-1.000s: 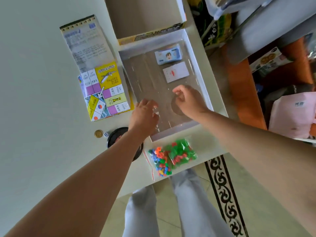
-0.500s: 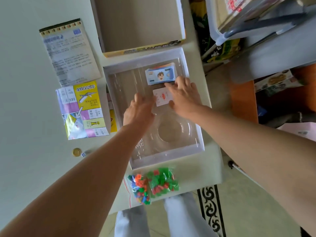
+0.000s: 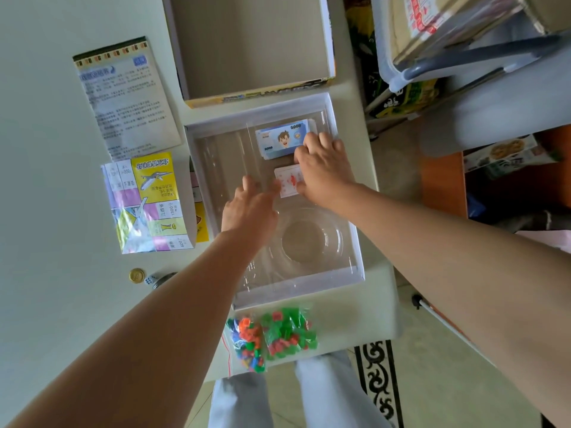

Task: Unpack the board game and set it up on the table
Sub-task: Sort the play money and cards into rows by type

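Observation:
The white box tray [image 3: 358, 274] with its clear plastic insert lies on the table near the right edge. In its far part sit a blue stack of play money [image 3: 278, 140] and, just below it, a white card deck [image 3: 285, 180]. My right hand [image 3: 324, 173] lies over the deck's right side, fingertips on the right end of the money stack. Nothing is lifted. My left hand [image 3: 250, 208] rests on the insert with fingers spread, the tips touching the deck's left edge. A bag of coloured pieces [image 3: 272, 338] lies in front of the tray.
The folded game board [image 3: 148, 202] and the rules sheet [image 3: 126, 100] lie left of the tray. The empty box lid [image 3: 253, 44] sits behind it. A gold coin [image 3: 137, 275] and a die [image 3: 150, 279] lie near my left forearm. Clutter stands beyond the table's right edge.
Both hands moved from the tray's near end to its far part. The right hand slid from the card deck up to the money stack, and the left hand came to the deck's edge.

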Demonstrator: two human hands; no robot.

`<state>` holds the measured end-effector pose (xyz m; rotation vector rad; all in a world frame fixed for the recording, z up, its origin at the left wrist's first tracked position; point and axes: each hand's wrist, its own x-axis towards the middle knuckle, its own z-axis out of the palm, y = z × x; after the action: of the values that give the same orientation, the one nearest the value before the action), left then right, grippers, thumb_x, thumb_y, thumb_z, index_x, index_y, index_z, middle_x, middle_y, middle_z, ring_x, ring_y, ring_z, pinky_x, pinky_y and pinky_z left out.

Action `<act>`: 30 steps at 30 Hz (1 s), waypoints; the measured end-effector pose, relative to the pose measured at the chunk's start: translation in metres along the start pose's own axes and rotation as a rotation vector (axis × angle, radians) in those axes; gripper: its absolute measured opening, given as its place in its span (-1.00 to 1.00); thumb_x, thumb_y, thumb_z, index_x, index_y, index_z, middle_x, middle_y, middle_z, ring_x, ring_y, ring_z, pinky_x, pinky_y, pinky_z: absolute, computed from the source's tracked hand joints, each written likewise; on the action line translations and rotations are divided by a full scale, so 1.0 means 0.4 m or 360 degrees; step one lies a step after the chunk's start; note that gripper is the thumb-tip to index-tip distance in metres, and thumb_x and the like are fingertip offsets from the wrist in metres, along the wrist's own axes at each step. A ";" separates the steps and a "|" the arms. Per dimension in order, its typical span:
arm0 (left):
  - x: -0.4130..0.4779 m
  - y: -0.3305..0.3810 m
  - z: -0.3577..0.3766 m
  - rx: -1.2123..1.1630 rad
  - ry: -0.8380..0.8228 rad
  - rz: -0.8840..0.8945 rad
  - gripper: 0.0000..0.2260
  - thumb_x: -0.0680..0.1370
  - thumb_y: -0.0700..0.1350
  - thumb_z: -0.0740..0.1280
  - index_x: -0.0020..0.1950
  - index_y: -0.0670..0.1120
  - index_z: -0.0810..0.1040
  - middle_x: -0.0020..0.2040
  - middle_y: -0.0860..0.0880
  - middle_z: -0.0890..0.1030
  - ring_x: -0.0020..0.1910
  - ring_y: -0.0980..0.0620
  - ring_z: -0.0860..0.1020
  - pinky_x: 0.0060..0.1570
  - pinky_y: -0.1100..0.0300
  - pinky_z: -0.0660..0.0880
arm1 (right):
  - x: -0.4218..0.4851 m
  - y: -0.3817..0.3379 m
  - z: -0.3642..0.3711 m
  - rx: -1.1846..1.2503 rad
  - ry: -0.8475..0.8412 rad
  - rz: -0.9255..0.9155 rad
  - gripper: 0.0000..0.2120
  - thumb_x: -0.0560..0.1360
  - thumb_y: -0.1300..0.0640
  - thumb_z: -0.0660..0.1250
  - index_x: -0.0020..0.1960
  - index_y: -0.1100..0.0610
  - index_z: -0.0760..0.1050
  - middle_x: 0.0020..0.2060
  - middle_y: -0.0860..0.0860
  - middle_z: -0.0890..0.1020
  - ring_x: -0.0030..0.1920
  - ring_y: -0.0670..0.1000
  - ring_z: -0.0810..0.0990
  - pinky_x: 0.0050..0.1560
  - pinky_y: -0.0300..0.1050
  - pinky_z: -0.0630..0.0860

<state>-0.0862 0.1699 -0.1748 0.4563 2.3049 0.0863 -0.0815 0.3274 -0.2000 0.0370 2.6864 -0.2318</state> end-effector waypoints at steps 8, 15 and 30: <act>0.002 -0.003 0.001 -0.0067 0.0022 -0.0008 -0.50 0.56 -0.14 0.20 0.50 0.13 0.25 0.26 -0.12 0.25 0.22 -0.14 0.37 0.18 -0.05 0.42 | -0.025 0.005 0.026 -0.0049 0.0102 -0.0058 -0.74 0.40 0.21 0.35 0.07 0.16 0.43 -0.07 0.05 0.61 0.12 0.13 0.41 0.01 -0.06 0.13; 0.003 -0.007 0.003 -0.0123 0.0038 -0.0014 -0.56 0.57 -0.13 0.22 0.44 0.12 0.37 0.27 -0.10 0.26 0.20 -0.11 0.39 0.19 -0.01 0.44 | -0.025 0.008 0.012 -0.0028 -0.0003 -0.0077 -0.78 0.45 0.12 0.33 0.05 0.19 0.45 -0.01 0.07 0.55 0.18 0.13 0.36 0.10 0.00 0.20; 0.019 -0.029 0.021 -0.0153 0.0049 0.0067 -0.47 0.56 -0.13 0.22 0.50 0.16 0.23 0.26 -0.12 0.29 0.10 -0.12 0.48 0.06 0.06 0.54 | -0.042 0.011 0.023 -0.0051 0.0067 -0.0091 -0.66 0.46 0.08 0.31 0.21 0.14 0.43 0.08 0.07 0.50 0.17 0.11 0.36 0.12 -0.01 0.21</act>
<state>-0.0885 0.1612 -0.1880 0.4569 2.3101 0.2252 -0.0621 0.3303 -0.2016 -0.0448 2.7347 -0.2079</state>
